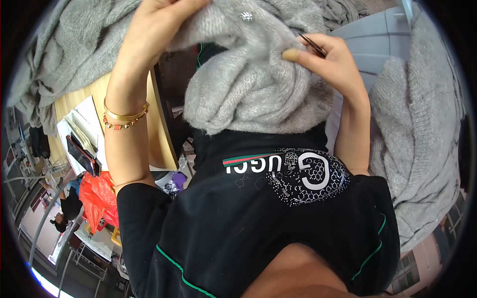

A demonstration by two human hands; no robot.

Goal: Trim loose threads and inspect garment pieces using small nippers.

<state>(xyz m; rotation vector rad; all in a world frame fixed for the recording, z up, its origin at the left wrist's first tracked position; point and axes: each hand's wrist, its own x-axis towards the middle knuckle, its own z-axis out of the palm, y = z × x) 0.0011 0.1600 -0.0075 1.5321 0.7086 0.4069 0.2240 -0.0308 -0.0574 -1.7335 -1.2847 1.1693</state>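
A fuzzy grey knitted garment (233,84) hangs bunched in front of my black shirt, partly on my lap. My left hand (161,20) grips its upper part at the top edge of the view, where some fingertips are cut off. On the knit between my hands sits a shiny silvery ornament (246,16), perhaps a button. My right hand (328,59) is closed, its thumb against the right side of the garment. Held in that same hand is a small dark pointed tool (313,45) that looks like tweezers, its tip toward the garment.
More grey knitwear (64,44) is heaped on the wooden table (161,124) at left; another pile (417,139) lies at right, by a blue-grey plastic surface (372,44). Papers (82,124) and a dark phone-like object (82,154) lie near a red plastic bag (98,196). Another person (69,206) is far left.
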